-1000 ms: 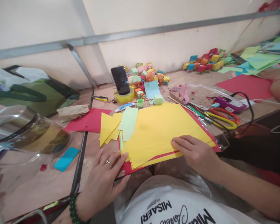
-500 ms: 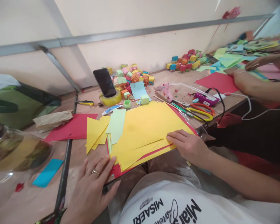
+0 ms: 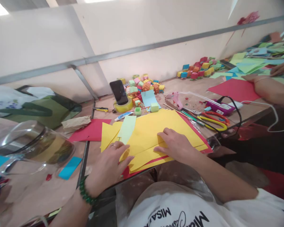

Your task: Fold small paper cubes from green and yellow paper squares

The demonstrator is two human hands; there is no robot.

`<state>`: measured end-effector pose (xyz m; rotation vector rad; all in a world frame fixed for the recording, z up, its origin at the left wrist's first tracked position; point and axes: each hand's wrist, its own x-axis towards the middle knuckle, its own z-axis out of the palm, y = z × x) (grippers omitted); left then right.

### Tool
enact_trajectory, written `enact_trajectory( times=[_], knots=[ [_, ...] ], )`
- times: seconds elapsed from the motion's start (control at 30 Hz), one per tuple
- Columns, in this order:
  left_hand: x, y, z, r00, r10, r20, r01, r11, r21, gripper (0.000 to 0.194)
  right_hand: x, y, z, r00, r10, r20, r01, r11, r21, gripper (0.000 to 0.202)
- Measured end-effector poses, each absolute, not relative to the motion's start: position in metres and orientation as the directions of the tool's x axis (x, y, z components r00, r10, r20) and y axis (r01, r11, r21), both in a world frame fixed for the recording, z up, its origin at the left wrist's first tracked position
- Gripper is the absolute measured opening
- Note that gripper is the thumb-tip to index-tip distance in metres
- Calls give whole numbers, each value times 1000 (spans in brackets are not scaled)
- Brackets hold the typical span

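Note:
A stack of yellow paper sheets (image 3: 153, 126) lies at the table's front edge with red paper beneath it. My left hand (image 3: 111, 162) rests at the stack's left corner, thumb and fingers apart, with no object clearly held. On top of the sheets, right of centre, my right hand (image 3: 176, 145) lies with thumb and fingers spread, touching the yellow paper. A pale green strip (image 3: 127, 127) sits on the stack's left side, beside folded yellow pieces (image 3: 107, 134).
A glass jug (image 3: 49, 146) and blue paper (image 3: 70, 168) are at left. Behind stand a phone (image 3: 119, 92) and small paper cubes (image 3: 146, 86). Yellow-handled scissors (image 3: 213, 123) and a purple device (image 3: 220, 108) lie right. Another person's hand (image 3: 253, 78) touches red paper.
My left hand has moved right and inward onto the sheets' corner. My right hand has shifted left over the stack. The camera view has tilted up and turned left.

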<state>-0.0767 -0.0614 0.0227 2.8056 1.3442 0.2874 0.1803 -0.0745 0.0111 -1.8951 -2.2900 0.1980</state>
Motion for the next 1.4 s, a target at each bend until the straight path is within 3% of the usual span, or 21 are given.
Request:
enact_trajectory(
  times=[0.17, 0.4, 0.5, 0.57, 0.63, 0.77, 0.93, 1.13, 1.27, 1.4],
  knots=[
    [-53, -36, 15, 543, 827, 146, 825, -558, 87, 64, 184, -69, 9, -175, 984, 29, 925, 175, -337, 38],
    [-45, -14, 20, 370, 911, -184, 884, -284, 370, 51, 177, -69, 17, -216, 976, 35, 918, 215, -332, 41],
    [-43, -12, 23, 395, 915, -83, 858, -335, 389, 54, 173, -68, 20, -174, 985, 6, 929, 166, -331, 40],
    [-42, -9, 23, 422, 906, 16, 843, -399, 361, 68, 172, -66, 20, -146, 989, -9, 921, 133, -367, 39],
    [-41, -3, 23, 432, 902, 22, 837, -410, 362, 79, 172, -64, 18, -133, 991, -15, 901, 115, -419, 39],
    [-38, 8, 19, 393, 917, -59, 775, -296, 558, 57, 174, -60, 9, -141, 990, 8, 865, 127, -486, 30],
    [-38, 11, 11, 417, 909, -2, 589, -269, 762, 28, 177, -57, 0, -177, 981, 84, 804, 193, -562, 22],
    [-39, 5, 15, 435, 897, 83, 350, -253, 902, 35, 177, -63, 12, -167, 986, -14, 690, 107, -715, 37],
    [-35, -3, 20, 431, 893, 131, 198, -236, 951, 37, 177, -60, 13, -149, 981, 125, 639, 192, -745, 19],
    [-32, -8, 23, 410, 902, 134, 204, -235, 950, 40, 176, -59, 9, -156, 965, 211, 629, 262, -732, 19]
  ],
)
